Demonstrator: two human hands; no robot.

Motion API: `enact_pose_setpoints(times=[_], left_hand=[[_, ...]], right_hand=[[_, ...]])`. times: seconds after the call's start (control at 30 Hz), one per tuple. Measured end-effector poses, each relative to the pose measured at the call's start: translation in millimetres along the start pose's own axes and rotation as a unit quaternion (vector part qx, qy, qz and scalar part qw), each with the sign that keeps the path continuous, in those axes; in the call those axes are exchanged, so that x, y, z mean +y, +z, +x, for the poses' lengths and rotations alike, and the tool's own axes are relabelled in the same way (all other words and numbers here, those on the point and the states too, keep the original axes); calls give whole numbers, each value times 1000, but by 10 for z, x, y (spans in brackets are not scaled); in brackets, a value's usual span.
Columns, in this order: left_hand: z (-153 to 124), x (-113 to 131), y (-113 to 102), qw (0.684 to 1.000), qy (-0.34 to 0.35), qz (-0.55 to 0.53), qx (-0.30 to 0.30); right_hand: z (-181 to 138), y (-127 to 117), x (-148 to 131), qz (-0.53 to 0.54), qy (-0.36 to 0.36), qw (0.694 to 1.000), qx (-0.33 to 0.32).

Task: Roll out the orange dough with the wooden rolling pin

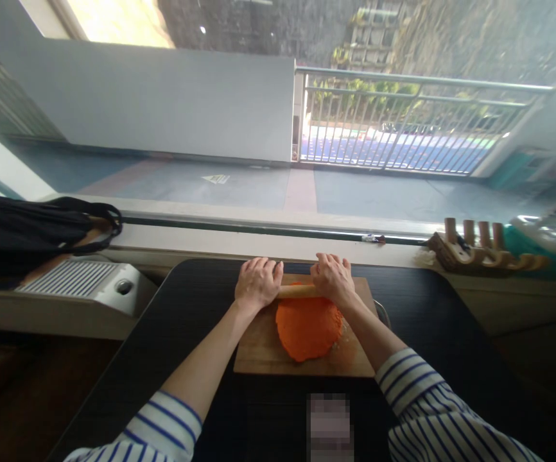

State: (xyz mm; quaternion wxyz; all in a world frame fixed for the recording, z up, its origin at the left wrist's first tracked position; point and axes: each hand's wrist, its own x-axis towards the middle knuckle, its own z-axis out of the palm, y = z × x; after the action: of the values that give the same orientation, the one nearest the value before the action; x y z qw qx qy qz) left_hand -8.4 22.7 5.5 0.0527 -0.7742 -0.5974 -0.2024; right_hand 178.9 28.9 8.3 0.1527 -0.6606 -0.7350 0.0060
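Observation:
A light wooden rolling pin (pixel 298 292) lies across the far part of a flattened orange sheet of dough (pixel 309 330). My left hand (pixel 259 282) is closed over the pin's left end, and my right hand (pixel 333 277) is closed over its right end. Only the pin's middle shows between them. Beneath the dough is a wooden board (pixel 259 359), with small crumbs to the right of the dough. A little of the orange sheet shows beyond the pin.
The board rests on a black table (pixel 186 333) against a window sill. Behind the board's right edge a round metal rim (pixel 382 314) peeks out. A wooden rack with pegs (pixel 470 247) stands right on the sill; a black bag (pixel 27 224) and white vented box (pixel 80 282) sit left.

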Motion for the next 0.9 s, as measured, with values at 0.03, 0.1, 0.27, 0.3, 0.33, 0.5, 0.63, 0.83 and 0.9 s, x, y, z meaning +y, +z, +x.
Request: enact_pose_setpoints(times=[0.03, 0.1, 0.27, 0.3, 0.33, 0.5, 0.63, 0.83, 0.9], left_hand=[[-64, 22, -11, 1000, -2, 3, 6], [-188, 60, -26, 1000, -2, 11, 6], [-482, 64, -77, 999, 34, 0, 16], [-539, 45, -95, 999, 49, -8, 12], [-593, 20, -116, 998, 64, -18, 4], [-796, -63, -242, 993, 93, -59, -52], [-907, 28, -336, 992, 73, -81, -61], [-1165, 187, -321, 997, 23, -64, -32], [-1242, 187, -261, 999, 24, -44, -17]], right_hand=[[-69, -17, -8, 0, -4, 1000, 4], [-198, -49, -22, -5, -9, 1000, 9], [-418, -98, -32, -14, -12, 1000, -13], [-444, -102, -28, -13, -14, 1000, -19], [-467, -103, -24, -11, -15, 1000, -25], [-573, -95, 21, 1, -29, 999, -14], [-653, -130, 66, 5, -41, 999, -1], [-701, -217, 59, 12, -80, 996, -32], [-706, -207, 38, 11, -85, 995, -42]])
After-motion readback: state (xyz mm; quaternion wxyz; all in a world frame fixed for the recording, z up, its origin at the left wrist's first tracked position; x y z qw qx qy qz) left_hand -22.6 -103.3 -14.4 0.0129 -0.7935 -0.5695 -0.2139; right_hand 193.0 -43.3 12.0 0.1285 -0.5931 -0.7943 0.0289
